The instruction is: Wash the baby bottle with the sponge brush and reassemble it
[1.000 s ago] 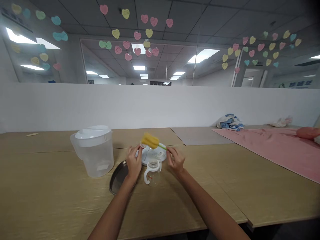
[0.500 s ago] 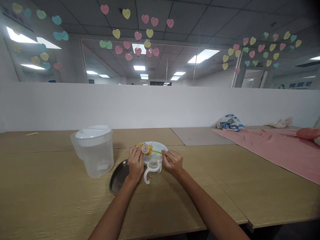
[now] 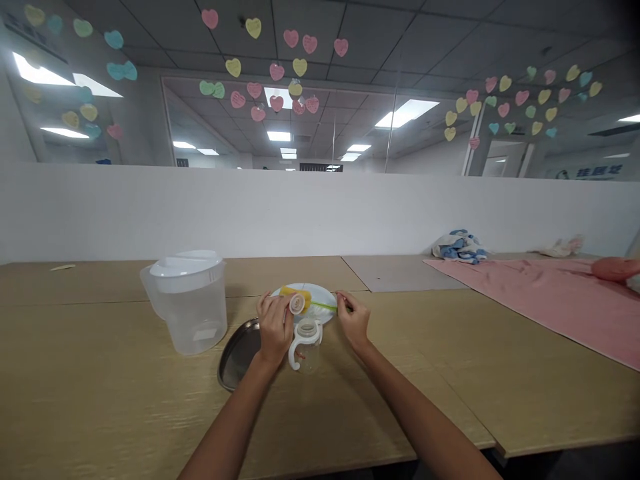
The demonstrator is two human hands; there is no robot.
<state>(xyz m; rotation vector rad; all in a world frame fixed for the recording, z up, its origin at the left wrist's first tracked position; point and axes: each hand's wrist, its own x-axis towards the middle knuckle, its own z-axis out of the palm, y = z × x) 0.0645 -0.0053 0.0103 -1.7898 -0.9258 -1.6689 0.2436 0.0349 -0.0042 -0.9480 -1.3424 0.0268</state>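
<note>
**Yellow sponge brush (image 3: 307,298) in one hand, small round cap (image 3: 297,304) in the other**

Starting closest: two bare forearms come up from the bottom edge over a wood-look table (image 3: 150,413). Just below center of the frame there's a clear bottle (image 3: 310,359) standing upright, top uncovered, with a white curved handle (image 3: 293,353) around its neck. A dark metal tray (image 3: 235,360) sits left of it, partly behind the left arm.

Left hand (image 3: 274,327), near center, has its fingers curled in and the cap at the fingertips. Right hand (image 3: 354,321), a bit right of center, is pinched closed on the brush's thin green stem. The yellow head is right behind the cap; can't tell if they're actually touching. Under all that, a white plate (image 3: 329,295).

Center left: a big translucent pitcher (image 3: 195,313) with a white lid. Over at middle right, a pink cloth (image 3: 540,293) and a bunched blue-and-white cloth (image 3: 460,247) by the white wall (image 3: 320,213). Way up top, heart-shaped notes (image 3: 253,28) on glass.
</note>
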